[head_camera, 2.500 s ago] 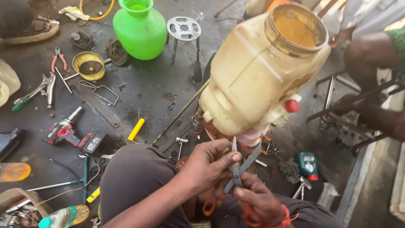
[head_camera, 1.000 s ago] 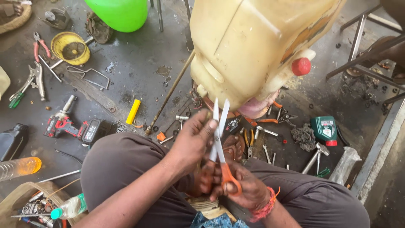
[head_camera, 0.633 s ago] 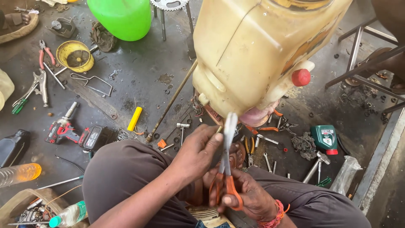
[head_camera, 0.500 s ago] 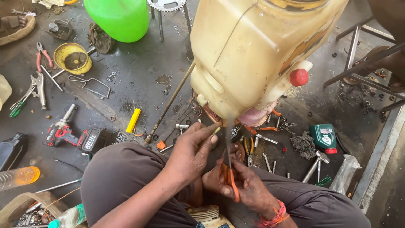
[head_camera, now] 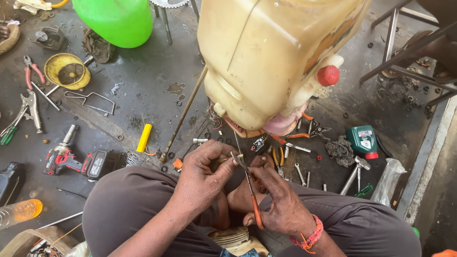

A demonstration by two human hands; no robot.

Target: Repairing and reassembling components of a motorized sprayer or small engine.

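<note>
Person seated on a grimy concrete floor (head_camera: 157, 90), knees spread, both hands together low between the legs.

Right hand (head_camera: 283, 200): closed around orange-handled steel scissors (head_camera: 248, 183), blades pointing up and away, tips meeting the left fingers. Beaded red-and-orange bracelet (head_camera: 309, 237) at the wrist.

Left hand (head_camera: 204, 173): fingers pinched on a small part at the scissor tips; what the part is cannot be told.

Containers:
- Large yellowish translucent plastic jerrycan (head_camera: 271, 57), hanging directly above the hands, with a red screw cap (head_camera: 328, 75) on its lower right corner; contents not visible through the wall.
- Bright green plastic jug (head_camera: 119, 20), upper left, standing on the floor; contents not visible.
- Round yellow metal dish (head_camera: 66, 71), left, holding dark residue.
- Small green plastic bottle with red cap (head_camera: 362, 142), lying right of the hands.
- Clear plastic bottle of amber liquid (head_camera: 19, 213), lying at the far left edge.

Loose items: red and black cordless drill (head_camera: 76, 162) by the left knee; yellow marker-shaped tube (head_camera: 144, 138); long rusty metal rod (head_camera: 183, 116) slanting from the jerrycan to the floor; red-handled pliers (head_camera: 33, 72); steel locking pliers (head_camera: 21, 116); small steel hammer (head_camera: 354, 172).
</note>
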